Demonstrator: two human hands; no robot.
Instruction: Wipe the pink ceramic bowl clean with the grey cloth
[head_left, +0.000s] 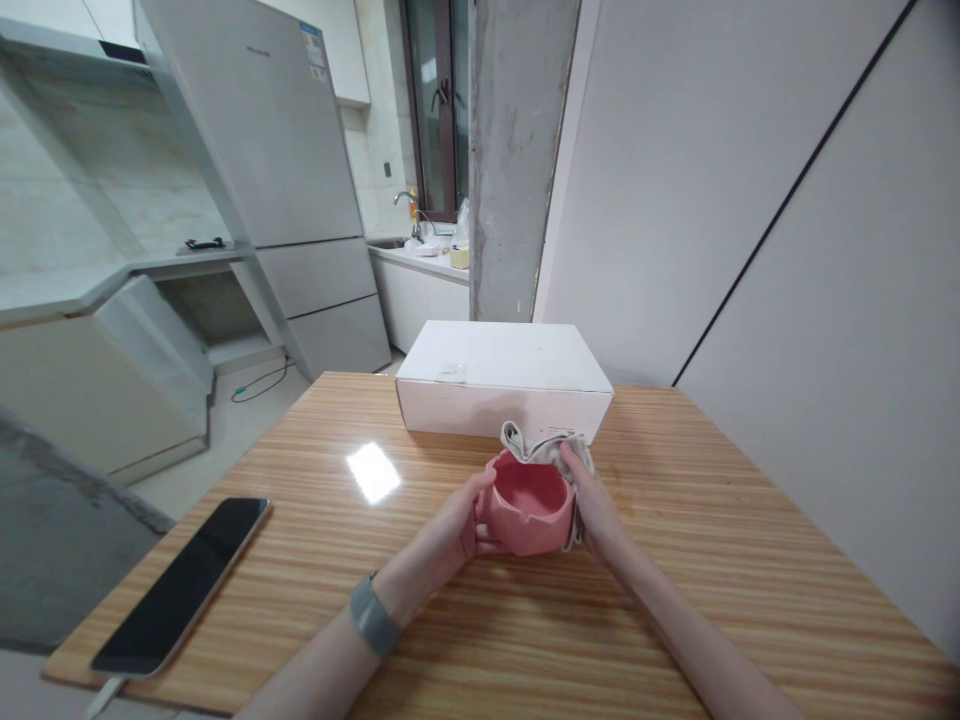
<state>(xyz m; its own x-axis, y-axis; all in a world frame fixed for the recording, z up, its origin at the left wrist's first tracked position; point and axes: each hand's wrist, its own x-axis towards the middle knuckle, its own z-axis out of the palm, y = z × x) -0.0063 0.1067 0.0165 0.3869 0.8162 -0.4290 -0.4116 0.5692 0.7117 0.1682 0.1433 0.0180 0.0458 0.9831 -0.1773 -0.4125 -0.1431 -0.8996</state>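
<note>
A pink faceted ashtray (531, 535) with a notched rim is tilted so that its hollow faces me, above the near middle of the table. My left hand (466, 515) grips its left side, thumb at the rim and fingers curled underneath. At the opposite side, my right hand (589, 490) is closed on a light grey cloth (551, 450). That cloth lies against the right outer wall and drapes along the back rim; part of it hangs down below my right fingers. The ashtray's underside is hidden.
Behind the ashtray stands a closed white box (502, 355) on the wood-grain table (315, 600). A black-screened phone (184, 590) with a white cable (105, 697) lies by the left edge. Beyond are a fridge (262, 130), a sink counter (420, 285) and a white wall panel (712, 180).
</note>
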